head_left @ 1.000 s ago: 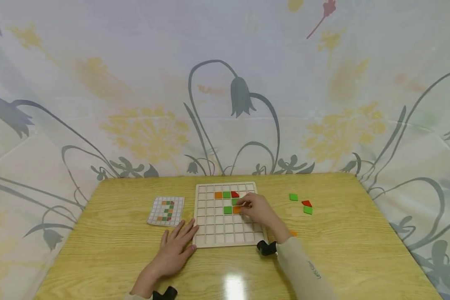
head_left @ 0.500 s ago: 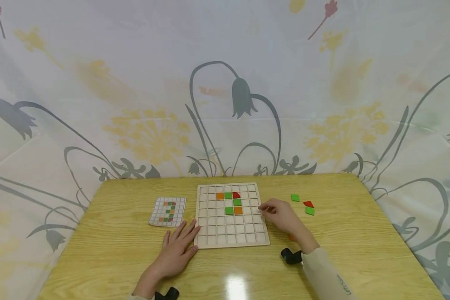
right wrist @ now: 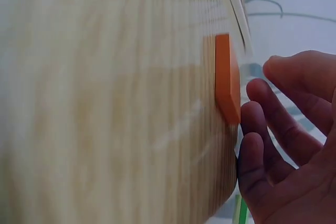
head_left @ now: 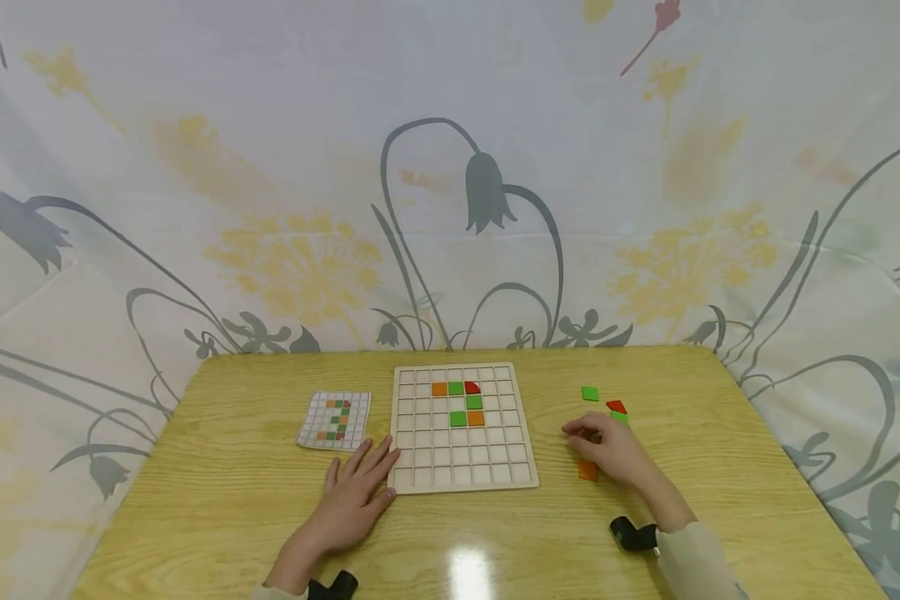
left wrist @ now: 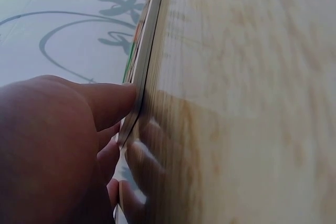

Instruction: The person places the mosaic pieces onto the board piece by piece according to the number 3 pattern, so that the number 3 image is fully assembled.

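A pale gridded board point(head_left: 435, 477) lies mid-table. Several orange and green square tiles and a red rounded tile point(head_left: 472, 387) sit in its cells. My left hand point(head_left: 347, 510) lies spread on the table, with fingertips and thumb touching the board's left edge; the left wrist view shows the thumb point(left wrist: 113, 100) against that edge. To the right of the board, my right hand point(head_left: 613, 450) hangs with loosely bent fingers over the table. Close by its fingers in the right wrist view is a loose orange tile point(right wrist: 224, 77), which it does not hold.
Left of the board lies a printed pattern card point(head_left: 315, 417). Beyond the right hand are a green tile point(head_left: 589, 392), a red tile point(head_left: 617, 407) and another green tile point(head_left: 620, 417), partly hidden by the hand. A flower-patterned cloth point(head_left: 330, 167) hangs behind the table.
My right hand has moved off the board to the right, ending beside the loose orange tile. The orange tile on the board stays in its cell. My left hand has kept its place.
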### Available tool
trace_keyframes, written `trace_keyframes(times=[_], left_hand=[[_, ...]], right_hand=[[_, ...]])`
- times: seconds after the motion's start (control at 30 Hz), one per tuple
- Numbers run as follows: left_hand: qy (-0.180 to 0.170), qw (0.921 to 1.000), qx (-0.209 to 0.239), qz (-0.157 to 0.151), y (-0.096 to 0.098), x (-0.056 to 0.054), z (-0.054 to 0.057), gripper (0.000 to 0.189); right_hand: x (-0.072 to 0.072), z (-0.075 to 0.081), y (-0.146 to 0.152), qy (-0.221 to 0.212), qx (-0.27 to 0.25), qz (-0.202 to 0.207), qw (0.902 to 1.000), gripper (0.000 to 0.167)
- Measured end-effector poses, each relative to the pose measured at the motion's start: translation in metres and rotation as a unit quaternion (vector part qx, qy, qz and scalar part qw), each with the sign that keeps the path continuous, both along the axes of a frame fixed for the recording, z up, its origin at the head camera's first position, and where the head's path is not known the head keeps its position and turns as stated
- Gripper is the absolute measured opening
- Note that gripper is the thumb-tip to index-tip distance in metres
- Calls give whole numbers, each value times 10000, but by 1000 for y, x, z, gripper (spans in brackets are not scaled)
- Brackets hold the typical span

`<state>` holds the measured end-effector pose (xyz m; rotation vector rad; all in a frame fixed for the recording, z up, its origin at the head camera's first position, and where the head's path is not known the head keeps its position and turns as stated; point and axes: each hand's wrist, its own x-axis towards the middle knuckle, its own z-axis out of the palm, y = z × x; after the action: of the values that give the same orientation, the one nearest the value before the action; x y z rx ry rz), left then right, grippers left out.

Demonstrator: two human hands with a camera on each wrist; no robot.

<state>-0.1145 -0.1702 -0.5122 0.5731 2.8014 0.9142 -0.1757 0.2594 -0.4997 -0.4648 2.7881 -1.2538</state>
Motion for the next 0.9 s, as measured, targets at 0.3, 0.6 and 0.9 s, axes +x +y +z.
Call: trace_keyframes(times=[0.3, 0.6, 0.9], left_hand=[[43, 10000, -47, -37, -1, -1, 0, 54], [44, 10000, -41, -14, 0, -1, 0, 54], [-5, 10000, -6, -16, 0, -1, 0, 54]], right_hand=[[5, 4, 27, 526, 350, -609, 9961, 16], [1, 8, 45, 502, 515, -1062, 9917, 24], [1, 5, 56, 281, 659, -1251, 9896, 28]])
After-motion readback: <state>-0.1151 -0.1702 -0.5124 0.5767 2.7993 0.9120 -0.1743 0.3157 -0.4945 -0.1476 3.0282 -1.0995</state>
